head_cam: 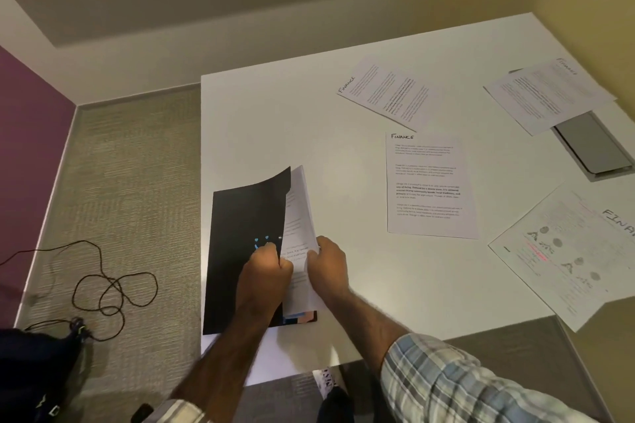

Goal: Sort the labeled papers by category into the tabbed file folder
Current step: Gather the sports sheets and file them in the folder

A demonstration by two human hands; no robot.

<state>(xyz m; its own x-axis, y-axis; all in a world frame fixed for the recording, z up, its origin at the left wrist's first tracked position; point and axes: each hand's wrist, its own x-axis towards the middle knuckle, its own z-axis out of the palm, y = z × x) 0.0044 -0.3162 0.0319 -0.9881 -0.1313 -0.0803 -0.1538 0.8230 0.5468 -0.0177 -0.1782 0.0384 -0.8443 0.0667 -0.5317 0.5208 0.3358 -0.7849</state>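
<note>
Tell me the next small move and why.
Probably slide the sheets fully into the black folder: the right hand pinches them, jutting past the cover that the left hand holds open. Loose Finance papers wait on the table.

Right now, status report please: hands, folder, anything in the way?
Left hand grips the black folder cover, holding it open. Right hand pinches the sheets inside. Four loose papers lie apart on the table, nothing blocking them.

Dim, warm light — soft, wide-angle warp
</note>
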